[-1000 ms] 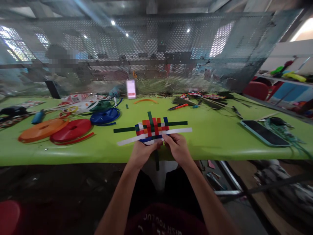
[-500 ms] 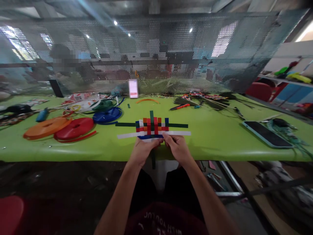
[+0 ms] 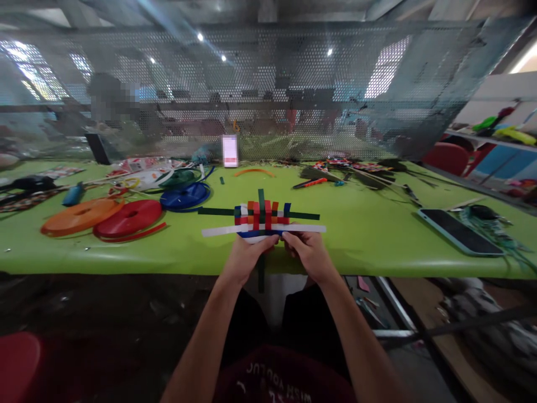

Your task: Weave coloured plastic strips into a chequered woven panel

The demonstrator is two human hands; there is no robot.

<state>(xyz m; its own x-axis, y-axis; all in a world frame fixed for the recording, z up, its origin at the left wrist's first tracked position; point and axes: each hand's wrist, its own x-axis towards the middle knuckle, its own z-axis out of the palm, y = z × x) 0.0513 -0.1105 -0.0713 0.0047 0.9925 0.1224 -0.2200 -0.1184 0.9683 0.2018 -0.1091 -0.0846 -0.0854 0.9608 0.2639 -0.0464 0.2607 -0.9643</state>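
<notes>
A small woven piece of flat plastic strips (image 3: pixel 262 214) in red, orange, white, blue and green is held just above the table's front edge. Long dark green and white strip ends stick out to both sides, and one green strip hangs down between my wrists. My left hand (image 3: pixel 247 254) pinches the near left edge, its thumb along a blue strip (image 3: pixel 255 234). On the right, my right hand (image 3: pixel 308 251) grips the near right edge, thumb and fingertips by the end of the blue strip. The fingers beneath the weave are hidden.
Orange (image 3: pixel 79 217), red (image 3: pixel 128 218) and blue (image 3: pixel 185 196) strip coils lie at left. An orange-handled cutter (image 3: pixel 310 183) lies beyond the weave. A phone (image 3: pixel 459 231) rests at right, another lit phone (image 3: pixel 230 151) stands against the perforated metal screen (image 3: pixel 268 84).
My right hand has shifted slightly right, its thumb now a little apart from the left thumb. The white strip and the weave have tilted slightly. Both hands still hold the piece.
</notes>
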